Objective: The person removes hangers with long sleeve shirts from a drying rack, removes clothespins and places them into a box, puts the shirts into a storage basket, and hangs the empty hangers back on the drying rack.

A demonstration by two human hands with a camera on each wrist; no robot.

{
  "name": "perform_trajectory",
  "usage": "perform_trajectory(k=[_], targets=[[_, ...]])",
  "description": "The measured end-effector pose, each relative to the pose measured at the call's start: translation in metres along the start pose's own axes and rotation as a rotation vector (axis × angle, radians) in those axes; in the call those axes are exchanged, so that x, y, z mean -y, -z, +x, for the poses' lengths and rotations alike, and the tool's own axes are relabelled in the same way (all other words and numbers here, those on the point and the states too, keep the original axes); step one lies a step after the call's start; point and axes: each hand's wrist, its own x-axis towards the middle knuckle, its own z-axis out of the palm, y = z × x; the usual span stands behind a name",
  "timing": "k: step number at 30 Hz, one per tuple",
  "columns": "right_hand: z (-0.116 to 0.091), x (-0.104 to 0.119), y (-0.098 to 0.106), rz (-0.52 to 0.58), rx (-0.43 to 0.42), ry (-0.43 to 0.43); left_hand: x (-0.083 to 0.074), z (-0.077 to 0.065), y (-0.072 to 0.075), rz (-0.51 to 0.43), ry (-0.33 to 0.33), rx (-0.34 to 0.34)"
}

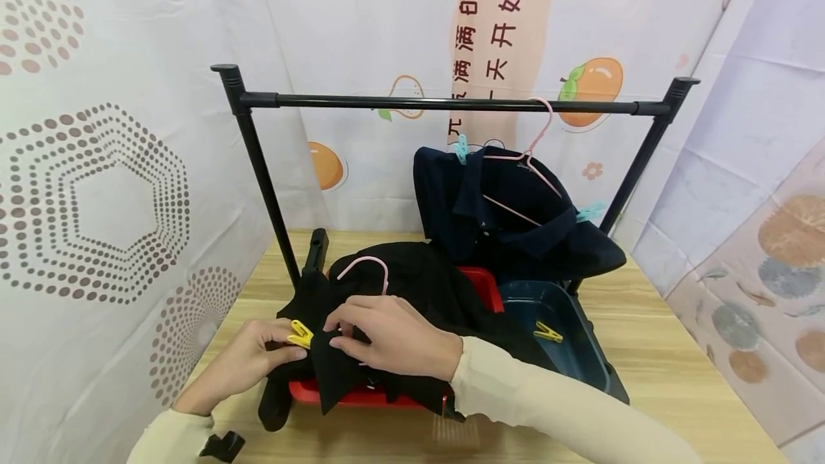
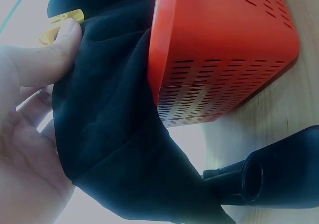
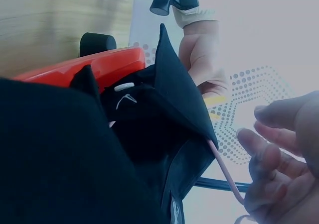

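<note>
A black collared garment (image 1: 412, 285) lies bunched over a red basket (image 1: 480, 285), with the hook of a pink hanger (image 1: 370, 259) standing out of it. My left hand (image 1: 261, 356) pinches a yellow clothespin (image 1: 300, 334) at the garment's left edge; in the left wrist view its thumb (image 2: 70, 37) presses by the clip and the cloth. Above the collar is my right hand (image 1: 393, 335), its fingers loosely bent. The right wrist view shows these fingers (image 3: 269, 149) apart from the cloth, near the pink hanger hook (image 3: 227, 171), with nothing visibly held.
Behind stands a black rack (image 1: 412, 102). A dark navy shirt (image 1: 509, 213) hangs there on a pink hanger (image 1: 540, 134), with light blue clothespins (image 1: 462, 150) on its shoulders. A blue tray (image 1: 580, 335) at the right holds another yellow clothespin (image 1: 548, 332).
</note>
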Motion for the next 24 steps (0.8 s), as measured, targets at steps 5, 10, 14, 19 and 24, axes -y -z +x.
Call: perform_trajectory(k=[5, 10, 14, 19, 24], targets=[[0.009, 0.001, -0.006, -0.038, -0.005, 0.011, 0.001, -0.002, 0.001, 0.018, -0.006, -0.012], [0.017, 0.006, -0.01, -0.066, 0.0, 0.015, 0.001, -0.003, 0.001, 0.018, -0.006, -0.01], [0.023, 0.011, -0.013, -0.089, 0.03, -0.012, 0.001, -0.001, 0.001, 0.018, -0.002, 0.001], [0.028, 0.018, -0.017, -0.15, 0.074, -0.039, 0.0, 0.0, 0.002, 0.008, -0.012, 0.012], [0.033, 0.021, -0.022, -0.166, 0.116, -0.055, 0.001, -0.002, 0.002, 0.007, -0.038, 0.0]])
